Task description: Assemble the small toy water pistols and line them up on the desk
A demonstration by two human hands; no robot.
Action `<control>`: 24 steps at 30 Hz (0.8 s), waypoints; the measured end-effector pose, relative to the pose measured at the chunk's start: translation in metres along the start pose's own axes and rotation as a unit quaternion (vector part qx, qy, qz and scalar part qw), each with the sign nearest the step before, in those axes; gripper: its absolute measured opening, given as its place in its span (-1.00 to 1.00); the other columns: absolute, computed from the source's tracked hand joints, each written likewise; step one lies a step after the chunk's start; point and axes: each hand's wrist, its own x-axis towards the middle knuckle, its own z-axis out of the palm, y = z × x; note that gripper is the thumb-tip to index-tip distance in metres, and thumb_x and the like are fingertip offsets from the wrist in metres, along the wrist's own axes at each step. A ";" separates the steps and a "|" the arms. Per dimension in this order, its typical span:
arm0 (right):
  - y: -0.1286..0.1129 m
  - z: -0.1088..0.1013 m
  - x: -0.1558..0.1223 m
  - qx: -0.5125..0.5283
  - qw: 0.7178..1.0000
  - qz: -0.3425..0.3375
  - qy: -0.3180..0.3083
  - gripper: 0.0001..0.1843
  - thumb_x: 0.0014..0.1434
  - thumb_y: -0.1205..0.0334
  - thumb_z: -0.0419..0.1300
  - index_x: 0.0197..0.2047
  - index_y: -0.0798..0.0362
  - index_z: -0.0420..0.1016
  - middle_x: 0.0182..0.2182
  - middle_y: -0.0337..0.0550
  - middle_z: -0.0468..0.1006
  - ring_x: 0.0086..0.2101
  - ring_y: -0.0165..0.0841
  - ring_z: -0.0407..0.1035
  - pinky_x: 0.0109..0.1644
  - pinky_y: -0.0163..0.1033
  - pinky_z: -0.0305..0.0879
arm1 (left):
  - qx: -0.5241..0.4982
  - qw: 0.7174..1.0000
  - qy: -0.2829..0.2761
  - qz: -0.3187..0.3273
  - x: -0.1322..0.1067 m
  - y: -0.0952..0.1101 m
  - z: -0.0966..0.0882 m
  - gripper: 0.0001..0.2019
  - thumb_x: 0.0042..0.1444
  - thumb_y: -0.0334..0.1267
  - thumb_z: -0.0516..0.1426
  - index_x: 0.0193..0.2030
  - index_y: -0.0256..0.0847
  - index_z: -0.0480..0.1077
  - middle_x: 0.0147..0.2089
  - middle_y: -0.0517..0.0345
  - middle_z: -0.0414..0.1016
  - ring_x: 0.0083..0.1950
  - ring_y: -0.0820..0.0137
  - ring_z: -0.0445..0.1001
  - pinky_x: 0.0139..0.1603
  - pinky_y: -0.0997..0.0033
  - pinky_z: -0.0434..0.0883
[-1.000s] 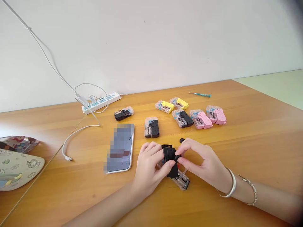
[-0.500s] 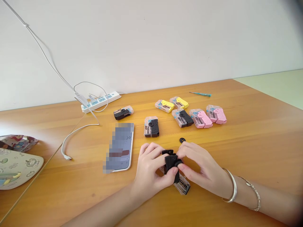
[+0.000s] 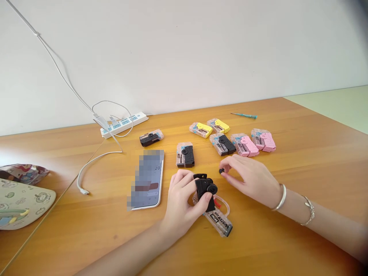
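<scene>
From where I stand, the person's left hand (image 3: 184,203) is curled closed, thumb across the top, with the left forearm (image 3: 123,253) rising from the lower edge of view. The right hand (image 3: 247,180) reaches across from the other side, near the left but apart from it. Its fingertips (image 3: 225,168) are drawn together, pointing down, and the right wrist (image 3: 276,195) is slightly bent above the low-lying right forearm (image 3: 324,218).

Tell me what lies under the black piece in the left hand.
Under the black plastic piece in the left hand lies a clear plastic casing printed "MINI WATER", with a red bit showing. The hand and piece cover the casing's upper end, so that part cannot be seen.
</scene>
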 end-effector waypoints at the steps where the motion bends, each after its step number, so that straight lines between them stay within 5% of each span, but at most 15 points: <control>1: 0.006 0.001 0.001 -0.045 0.999 -0.005 -0.003 -0.94 0.23 0.29 0.03 -0.26 0.02 0.31 -0.38 -0.18 0.51 -0.36 -0.29 0.41 -0.35 -0.22 0.25 | 0.002 1.000 0.002 0.001 0.000 0.000 0.000 -0.83 0.15 -0.26 0.08 -0.31 -0.14 0.52 -0.33 0.10 0.52 -0.21 0.25 0.27 -0.18 0.22 0.28; 7: 0.024 0.007 0.001 -0.108 0.993 -0.012 -0.047 -0.96 0.19 0.28 0.11 -0.25 -0.01 0.36 -0.31 -0.15 0.50 -0.27 -0.24 0.41 -0.40 -0.24 0.28 | 0.023 0.998 0.021 0.049 -0.002 -0.002 0.003 -0.87 0.12 -0.19 0.17 -0.33 -0.06 0.56 -0.26 0.10 0.55 -0.20 0.24 0.30 -0.19 0.23 0.31; 12: 0.016 0.004 0.005 0.055 0.995 0.059 -0.054 -0.94 0.18 0.33 0.09 -0.34 0.00 0.30 -0.37 -0.21 0.51 -0.34 -0.31 0.43 -0.35 -0.21 0.37 | 0.034 0.994 0.017 0.102 -0.003 -0.001 0.003 -0.90 0.11 -0.15 0.21 -0.31 0.01 0.57 -0.25 0.16 0.58 -0.20 0.29 0.34 -0.15 0.26 0.29; 17: -0.008 -0.003 0.004 0.286 0.952 0.103 -0.044 -0.89 0.16 0.19 0.17 -0.35 0.00 0.31 -0.42 -0.24 0.54 -0.34 -0.34 0.49 -0.22 -0.21 0.47 | 0.041 0.992 0.022 0.119 -0.003 -0.002 0.004 -0.91 0.10 -0.13 0.22 -0.31 0.04 0.57 -0.26 0.19 0.58 -0.17 0.30 0.38 -0.11 0.28 0.30; 24: -0.023 -0.007 -0.003 0.315 0.946 0.072 -0.001 -0.97 0.18 0.31 0.12 -0.28 0.00 0.36 -0.37 -0.21 0.58 -0.31 -0.36 0.52 -0.19 -0.25 0.49 | 0.040 0.994 0.031 0.101 -0.002 -0.003 0.004 -0.91 0.09 -0.15 0.22 -0.33 0.00 0.58 -0.29 0.16 0.56 -0.20 0.29 0.36 -0.16 0.28 0.35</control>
